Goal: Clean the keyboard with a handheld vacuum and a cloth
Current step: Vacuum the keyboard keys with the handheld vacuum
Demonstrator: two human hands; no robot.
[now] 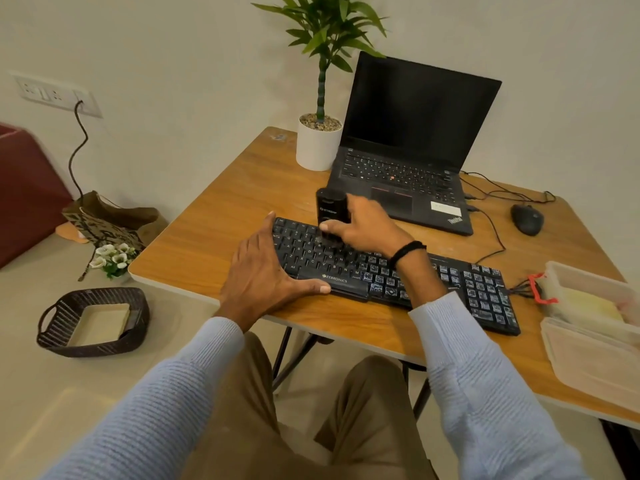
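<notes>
Vacuum step in hand. My right hand [363,226] is wrapped round the vacuum [330,209], which stands upright with its nozzle down on the upper-left keys of the keyboard [346,268]. My left hand [263,271] lies flat with fingers straight, bracing the keyboard's left end, thumb along the front edge. The keyboard lies at the bench [225,220] front edge. Right-side keys look whitish, probably dust. Next: sweep row by row toward the numpad, nozzle low, brace held. Cloth pass not started, and I can't spot the cloth.
</notes>
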